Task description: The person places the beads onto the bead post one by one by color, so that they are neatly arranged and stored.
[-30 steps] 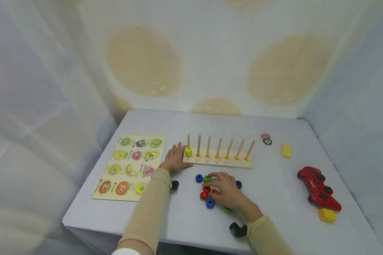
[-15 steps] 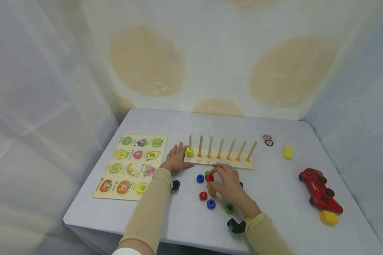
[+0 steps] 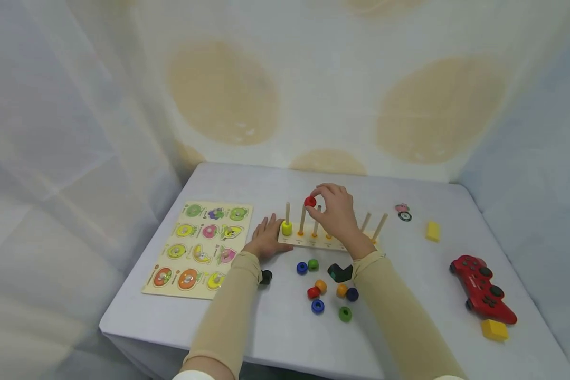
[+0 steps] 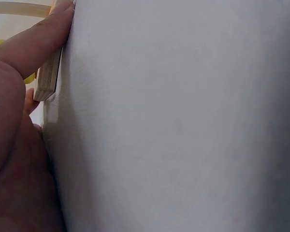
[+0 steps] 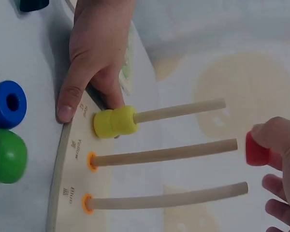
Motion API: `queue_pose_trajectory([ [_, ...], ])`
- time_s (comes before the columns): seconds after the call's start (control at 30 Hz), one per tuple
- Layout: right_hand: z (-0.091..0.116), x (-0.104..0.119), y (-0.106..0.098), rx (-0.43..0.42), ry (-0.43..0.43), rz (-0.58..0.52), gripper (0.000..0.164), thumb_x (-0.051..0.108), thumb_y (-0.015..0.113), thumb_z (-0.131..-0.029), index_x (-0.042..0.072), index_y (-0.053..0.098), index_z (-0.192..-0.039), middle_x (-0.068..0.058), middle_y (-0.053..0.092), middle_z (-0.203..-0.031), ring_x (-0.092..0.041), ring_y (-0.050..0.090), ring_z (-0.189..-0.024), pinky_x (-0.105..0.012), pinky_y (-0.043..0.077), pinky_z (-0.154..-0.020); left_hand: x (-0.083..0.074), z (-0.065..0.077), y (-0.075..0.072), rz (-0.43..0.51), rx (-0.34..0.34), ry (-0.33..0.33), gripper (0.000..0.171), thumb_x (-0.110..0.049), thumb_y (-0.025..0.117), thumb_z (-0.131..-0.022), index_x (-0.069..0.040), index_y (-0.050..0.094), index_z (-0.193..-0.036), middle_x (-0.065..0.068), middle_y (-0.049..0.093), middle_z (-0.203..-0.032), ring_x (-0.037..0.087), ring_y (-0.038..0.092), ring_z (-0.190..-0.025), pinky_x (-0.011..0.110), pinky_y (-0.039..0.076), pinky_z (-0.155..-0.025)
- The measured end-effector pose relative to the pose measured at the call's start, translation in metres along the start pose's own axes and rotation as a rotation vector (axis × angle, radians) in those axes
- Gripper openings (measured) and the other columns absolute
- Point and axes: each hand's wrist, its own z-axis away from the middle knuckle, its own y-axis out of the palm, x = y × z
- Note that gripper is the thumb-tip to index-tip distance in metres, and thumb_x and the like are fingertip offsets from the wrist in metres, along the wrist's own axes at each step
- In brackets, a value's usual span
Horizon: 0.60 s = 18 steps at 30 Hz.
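My right hand (image 3: 338, 212) pinches a red bead (image 3: 310, 201) between thumb and index finger, right over the tip of the second peg (image 3: 302, 220) of a wooden peg board (image 3: 309, 241). In the right wrist view, the red bead (image 5: 257, 151) sits just off that peg's end. Two yellow beads (image 5: 115, 122) are stacked on the leftmost peg. My left hand (image 3: 266, 240) rests at the board's left end, fingers straight and spread, thumb (image 5: 67, 106) along the front edge. The left wrist view shows that thumb against the board's end (image 4: 47, 79).
Loose beads lie in front of the board: blue (image 3: 302, 268), green (image 3: 313, 265), red (image 3: 313, 293), orange (image 3: 342, 290) and more. A fruit puzzle board (image 3: 197, 248) lies left. Rightward are a red game controller (image 3: 482, 290), yellow blocks (image 3: 433, 231) and a small pink-and-black item (image 3: 402, 212).
My right hand has picked a red bead from the loose group and carried it up and forward to the second peg's tip. The left hand has stayed at the board's end.
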Motion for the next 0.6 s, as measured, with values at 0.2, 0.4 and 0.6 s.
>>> queue_pose_trajectory([
  [0.2, -0.0111, 0.0029, 0.0065, 0.113, 0.029, 0.084, 0.028, 0.036, 0.075, -0.093, 0.017, 0.069, -0.112, -0.008, 0.059, -0.141, -0.036, 0.045, -0.136, -0.06, 0.037, -0.111, -0.0007, -0.0016, 0.0014, -0.004, 0.001, -0.01, 0.094, -0.05, 0.073, -0.09, -0.024, 0.021, -0.164, 0.007, -0.003, -0.174, 0.028, -0.01, -0.161, 0.048, -0.006, -0.131],
  [0.4, -0.0099, 0.0024, 0.0086, 0.134, 0.052, 0.062, 0.035, 0.039, 0.073, -0.094, 0.017, 0.068, -0.121, -0.006, 0.058, -0.143, -0.035, 0.044, -0.137, -0.061, 0.033, -0.114, 0.0007, -0.0041, 0.0029, -0.012, -0.002, -0.013, 0.095, -0.053, 0.074, -0.089, -0.025, 0.022, -0.164, 0.007, -0.002, -0.174, 0.029, -0.009, -0.161, 0.048, -0.004, -0.131],
  [0.6, -0.0052, -0.0005, 0.008, 0.089, 0.053, 0.0, 0.033, 0.035, 0.072, -0.095, 0.017, 0.068, -0.123, -0.008, 0.059, -0.142, -0.036, 0.044, -0.138, -0.062, 0.03, -0.114, 0.0016, -0.0027, 0.0009, -0.012, -0.002, -0.011, 0.095, -0.053, 0.073, -0.09, -0.024, 0.021, -0.164, 0.007, -0.003, -0.174, 0.029, -0.009, -0.161, 0.049, -0.004, -0.131],
])
